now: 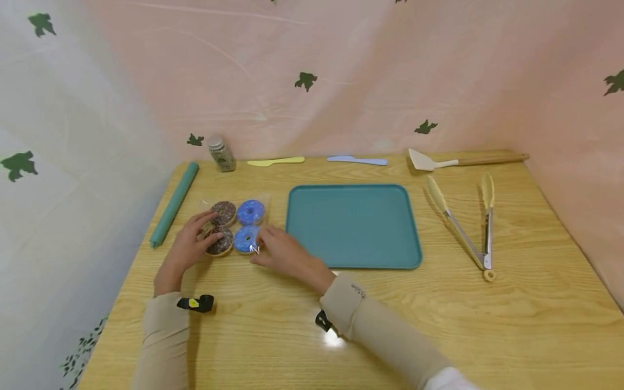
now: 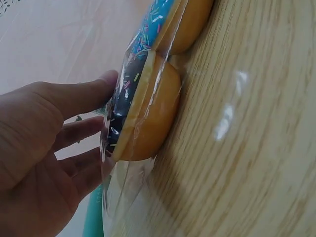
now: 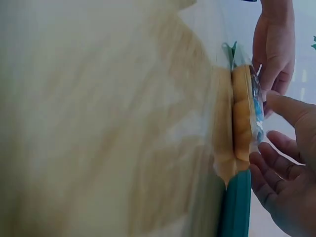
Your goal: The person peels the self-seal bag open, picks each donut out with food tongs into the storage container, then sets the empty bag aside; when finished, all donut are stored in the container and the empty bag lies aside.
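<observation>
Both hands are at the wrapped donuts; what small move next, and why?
Probably pinch the clear wrap beside the blue donuts with the right hand: the wrap covers them, that hand is at their edge, and the left hand touches the brown donuts' side, perhaps able to steady it.

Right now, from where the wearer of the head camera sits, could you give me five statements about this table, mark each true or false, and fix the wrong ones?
1. Two blue doughnuts and two dark doughnuts share a clear wrapper. True.
2. The doughnuts lie on the tray. False: they lie on the table, left of the tray.
3. The tongs lie spread open, right of the tray. True.
4. Both knives are yellow. False: there is one yellow knife and one blue knife.
5. A jar stands near the back left corner. True.
</observation>
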The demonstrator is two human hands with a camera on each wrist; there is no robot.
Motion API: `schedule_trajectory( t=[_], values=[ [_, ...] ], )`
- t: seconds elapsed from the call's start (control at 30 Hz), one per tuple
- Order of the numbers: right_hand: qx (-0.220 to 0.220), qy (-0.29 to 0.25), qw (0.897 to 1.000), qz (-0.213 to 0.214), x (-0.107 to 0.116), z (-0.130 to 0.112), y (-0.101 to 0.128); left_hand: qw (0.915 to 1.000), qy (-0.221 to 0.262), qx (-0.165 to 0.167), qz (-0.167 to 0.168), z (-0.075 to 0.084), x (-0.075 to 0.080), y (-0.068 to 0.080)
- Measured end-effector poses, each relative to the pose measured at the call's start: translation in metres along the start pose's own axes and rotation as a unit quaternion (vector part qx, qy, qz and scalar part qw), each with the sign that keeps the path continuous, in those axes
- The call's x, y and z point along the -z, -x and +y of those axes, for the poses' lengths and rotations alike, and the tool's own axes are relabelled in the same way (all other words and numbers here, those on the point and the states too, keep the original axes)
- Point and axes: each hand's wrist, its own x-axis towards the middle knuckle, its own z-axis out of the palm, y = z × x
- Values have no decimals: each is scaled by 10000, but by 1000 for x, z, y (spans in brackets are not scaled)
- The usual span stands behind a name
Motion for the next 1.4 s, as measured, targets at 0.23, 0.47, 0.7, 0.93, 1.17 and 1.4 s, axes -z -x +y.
schedule_trajectory(
  t=[0.23, 0.47, 0.7, 0.93, 1.17, 1.4],
  values=[
    [-121, 122, 9998, 109, -7, -3, -3, 9998, 60, 155, -98, 1, 0, 0],
    [-121, -222, 9988, 408, -12, -1, -4, 9990, 97, 341, -273, 2, 3, 1],
    [-542, -1429, 9872, 463, -9, 5, -2, 9990, 102, 337, -259, 1, 2, 1],
    [-901, -1761, 9752, 988, -1, 11, 5, 9984, 167, 438, -309, 3, 2, 0],
    [-1017, -1826, 9723, 1051, 3, 14, 9, 9983, 195, 480, -280, 2, 2, 0],
    [-1302, -2045, 9666, 832, 5, 5, 0, 9982, 238, 460, -289, 2, 2, 0]
  ],
)
